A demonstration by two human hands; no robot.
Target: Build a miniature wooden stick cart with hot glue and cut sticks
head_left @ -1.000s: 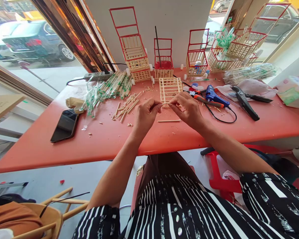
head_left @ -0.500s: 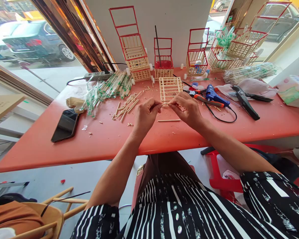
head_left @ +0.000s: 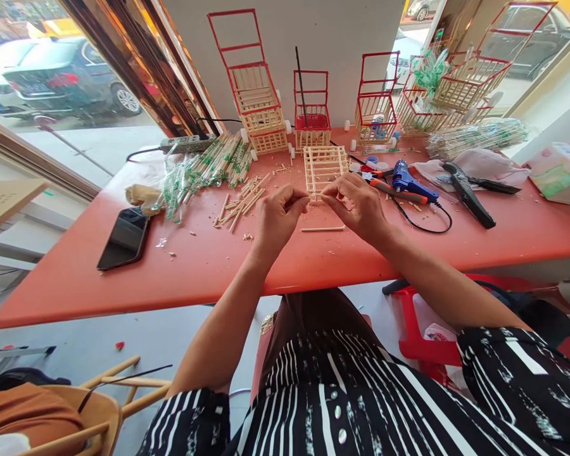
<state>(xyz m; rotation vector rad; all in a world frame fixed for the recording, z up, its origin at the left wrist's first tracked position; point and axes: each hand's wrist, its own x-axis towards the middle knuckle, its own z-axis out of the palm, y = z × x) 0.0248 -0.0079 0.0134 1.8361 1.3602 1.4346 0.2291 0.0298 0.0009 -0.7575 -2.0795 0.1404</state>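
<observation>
My left hand [head_left: 279, 216] and my right hand [head_left: 358, 204] meet over the red table [head_left: 99, 285], fingers pinched on the near edge of a flat wooden stick lattice [head_left: 323, 166]. Both thumbs and forefingers press together at the lattice's front bar. One loose wooden stick [head_left: 323, 228] lies on the table just below my hands. A heap of cut sticks [head_left: 240, 204] sits to the left of my left hand.
A black phone [head_left: 124, 238] lies at the left. Wrapped chopsticks [head_left: 204, 168] are piled behind it. A blue glue gun [head_left: 405, 180], orange-handled pliers [head_left: 384, 187] and a black tool [head_left: 468, 196] lie to the right. Red-framed stick baskets [head_left: 256, 107] stand along the wall.
</observation>
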